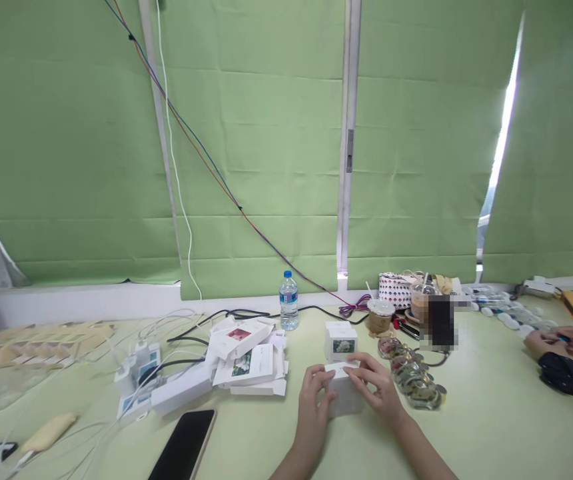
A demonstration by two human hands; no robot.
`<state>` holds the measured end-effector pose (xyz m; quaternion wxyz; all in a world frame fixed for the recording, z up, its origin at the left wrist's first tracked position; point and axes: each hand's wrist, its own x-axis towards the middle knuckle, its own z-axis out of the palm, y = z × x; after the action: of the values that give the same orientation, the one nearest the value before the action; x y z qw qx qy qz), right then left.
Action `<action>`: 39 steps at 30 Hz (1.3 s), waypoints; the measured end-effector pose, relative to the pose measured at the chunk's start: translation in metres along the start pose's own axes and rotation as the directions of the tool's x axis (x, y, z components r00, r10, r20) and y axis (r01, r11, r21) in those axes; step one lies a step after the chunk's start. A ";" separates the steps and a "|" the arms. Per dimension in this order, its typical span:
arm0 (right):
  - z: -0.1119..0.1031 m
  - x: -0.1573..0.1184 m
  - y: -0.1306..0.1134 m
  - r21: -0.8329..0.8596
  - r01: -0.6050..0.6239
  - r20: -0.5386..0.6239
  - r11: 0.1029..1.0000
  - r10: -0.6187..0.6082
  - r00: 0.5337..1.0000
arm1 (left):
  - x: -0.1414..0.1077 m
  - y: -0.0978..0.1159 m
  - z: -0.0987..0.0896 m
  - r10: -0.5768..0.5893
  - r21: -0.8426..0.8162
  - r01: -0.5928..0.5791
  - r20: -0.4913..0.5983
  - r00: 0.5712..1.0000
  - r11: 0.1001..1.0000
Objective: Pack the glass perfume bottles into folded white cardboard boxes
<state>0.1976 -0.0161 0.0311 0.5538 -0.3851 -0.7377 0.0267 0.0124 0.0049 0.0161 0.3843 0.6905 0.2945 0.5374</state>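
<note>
While both hands close around it, the small white box (342,393) rests on the bench (486,427) just in front of the stacked boxes (341,341). Left hand (313,400) and right hand (379,387) curl their fingers on its sides; it looks light, thin-walled cardboard, best held at the edges.

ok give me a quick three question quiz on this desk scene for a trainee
1. True or false: both hands grip the small white box.
2. What stands just behind that box? A) a second white box with a flower picture B) a kettle C) a laptop
3. What drink container stands near the window ledge?

Key:
1. True: left hand and right hand both hold it.
2. A: the flower-picture box.
3. A water bottle with a blue cap.
</note>
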 end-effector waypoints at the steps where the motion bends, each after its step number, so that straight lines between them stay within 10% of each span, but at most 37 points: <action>1: 0.001 -0.001 0.001 -0.050 0.046 -0.016 0.998 -0.047 0.999 | 0.001 -0.001 0.000 0.007 0.006 -0.007 0.003 1.000 1.000; 7: 0.009 -0.004 0.004 -0.179 0.072 -0.098 0.981 -0.091 0.991 | -0.001 -0.003 -0.005 0.150 0.246 -0.162 0.066 0.987 0.956; 13: 0.004 -0.003 0.000 0.014 0.054 0.061 0.998 -0.055 0.997 | -0.015 0.001 -0.002 0.343 0.206 -0.440 0.379 0.859 0.874; 23: -0.003 0.005 -0.004 0.175 -0.262 0.273 0.949 0.208 0.939 | 0.004 -0.006 -0.010 0.204 0.246 -0.192 -0.023 0.979 0.950; 32: 0.009 0.000 0.011 0.140 -0.235 0.163 0.962 0.212 0.964 | 0.012 -0.016 -0.017 -0.123 0.011 0.124 0.254 0.959 0.992; 39: 0.016 -0.004 0.018 0.039 -0.235 0.083 0.971 0.232 0.969 | 0.009 -0.013 -0.016 0.006 0.086 -0.025 0.215 0.977 0.996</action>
<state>0.1943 0.0004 0.0130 0.5271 -0.4543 -0.7073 0.1246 -0.0005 0.0230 0.0118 0.3787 0.7629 0.2697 0.4493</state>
